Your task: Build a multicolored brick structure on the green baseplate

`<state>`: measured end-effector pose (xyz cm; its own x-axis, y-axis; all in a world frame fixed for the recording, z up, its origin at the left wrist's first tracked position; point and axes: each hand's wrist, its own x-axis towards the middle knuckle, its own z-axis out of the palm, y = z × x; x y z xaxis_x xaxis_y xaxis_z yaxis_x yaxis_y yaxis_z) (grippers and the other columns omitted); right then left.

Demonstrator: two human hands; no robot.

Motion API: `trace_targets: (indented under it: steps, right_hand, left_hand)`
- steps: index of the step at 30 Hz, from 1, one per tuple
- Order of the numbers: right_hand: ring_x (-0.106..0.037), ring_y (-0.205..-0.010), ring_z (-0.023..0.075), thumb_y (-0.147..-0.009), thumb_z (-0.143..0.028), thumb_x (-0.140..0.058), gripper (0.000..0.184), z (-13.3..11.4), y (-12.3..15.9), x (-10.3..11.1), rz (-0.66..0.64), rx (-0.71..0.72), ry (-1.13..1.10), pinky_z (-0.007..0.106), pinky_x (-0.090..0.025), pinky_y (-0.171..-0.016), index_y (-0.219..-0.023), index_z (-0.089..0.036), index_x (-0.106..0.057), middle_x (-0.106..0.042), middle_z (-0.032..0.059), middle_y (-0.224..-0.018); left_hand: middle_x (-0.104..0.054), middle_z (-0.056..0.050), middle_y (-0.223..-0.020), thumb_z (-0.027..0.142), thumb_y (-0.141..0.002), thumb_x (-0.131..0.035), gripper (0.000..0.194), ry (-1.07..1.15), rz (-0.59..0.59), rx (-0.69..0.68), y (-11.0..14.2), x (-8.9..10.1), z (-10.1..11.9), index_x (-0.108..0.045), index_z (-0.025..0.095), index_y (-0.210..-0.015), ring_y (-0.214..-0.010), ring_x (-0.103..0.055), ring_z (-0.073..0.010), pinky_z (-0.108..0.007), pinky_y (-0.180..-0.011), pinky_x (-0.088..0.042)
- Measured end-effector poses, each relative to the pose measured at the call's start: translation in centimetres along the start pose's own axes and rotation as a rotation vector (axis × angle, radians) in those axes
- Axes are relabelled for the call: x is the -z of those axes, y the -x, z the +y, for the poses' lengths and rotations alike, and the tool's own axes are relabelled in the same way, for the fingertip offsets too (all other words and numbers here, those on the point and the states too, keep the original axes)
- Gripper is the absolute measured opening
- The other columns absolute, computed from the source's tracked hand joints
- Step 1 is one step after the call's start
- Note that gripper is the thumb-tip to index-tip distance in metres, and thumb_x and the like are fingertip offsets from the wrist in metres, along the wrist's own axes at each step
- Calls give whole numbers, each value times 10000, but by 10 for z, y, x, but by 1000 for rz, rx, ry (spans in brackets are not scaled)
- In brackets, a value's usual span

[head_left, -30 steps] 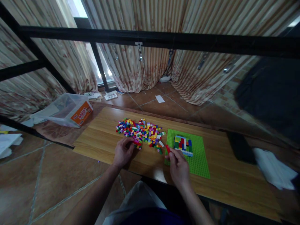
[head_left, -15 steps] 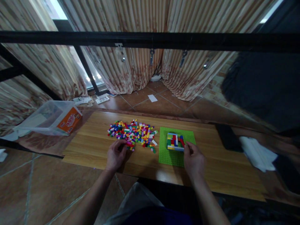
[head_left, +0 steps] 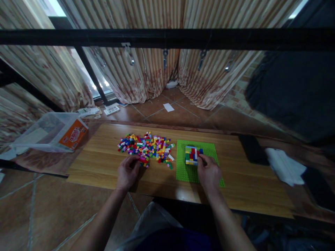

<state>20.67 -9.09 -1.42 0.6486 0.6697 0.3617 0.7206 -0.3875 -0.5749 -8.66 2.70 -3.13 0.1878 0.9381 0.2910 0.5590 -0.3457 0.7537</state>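
My right hand [head_left: 209, 170] is closed in a pinch at the right side of a small block structure [head_left: 191, 155] made of red, white, blue and yellow toy bricks. It pinches a red brick, now mostly covered by the fingers. The structure stands on a green baseplate [head_left: 181, 172]. On the left, my left hand [head_left: 127, 171] rests by the near edge of a heap of loose toy bricks [head_left: 154, 148], thumb and fingers curled together. Whatever those fingertips hold, if anything, is hidden. Pink and red bricks lie right beside them.
The wooden table [head_left: 91, 164] carries all of this. A clear plastic bin [head_left: 52, 130] with an orange label stands beyond its left end. To the right lie a dark flat object [head_left: 253, 150] and white paper [head_left: 284, 165]. A black metal rail [head_left: 146, 38] crosses in front of the curtains [head_left: 149, 75].
My right hand carried the red brick from the baseplate's left edge over to the structure's right side, then slightly left onto it. My left hand stays by the heap. The view turned right.
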Motion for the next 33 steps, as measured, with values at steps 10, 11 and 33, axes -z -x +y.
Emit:
trace_targets:
  steps: [10,11,33]
  right_hand:
    - [-655,-748,235,-846,-490,-497,440,14,-8,1,-76,-91,-209,366,-492,-719,-940,-139,-745,-735,146,-907]
    - [-660,-754,238,-841,-496,-502,444,15,-9,1,-90,-111,-246,369,-497,-722,-946,-139,-744,-740,144,-904]
    - [-648,-679,203,-790,-477,-553,397,24,-37,4,-304,-139,-218,331,-483,-650,-1000,-198,-742,-736,65,-804]
  left_hand:
    - [-709,-55,-954,322,-828,-573,180,-20,4,-3,-1,0,2,-680,200,-905,-890,-664,-208,-330,-835,-522]
    - [-710,-54,-952,319,-825,-575,178,-22,7,0,-1,-1,2,-681,199,-902,-890,-665,-208,-331,-839,-522]
    - [-713,-59,-952,304,-820,-569,183,-19,14,28,-1,-1,4,-689,192,-900,-891,-665,-213,-340,-845,-521]
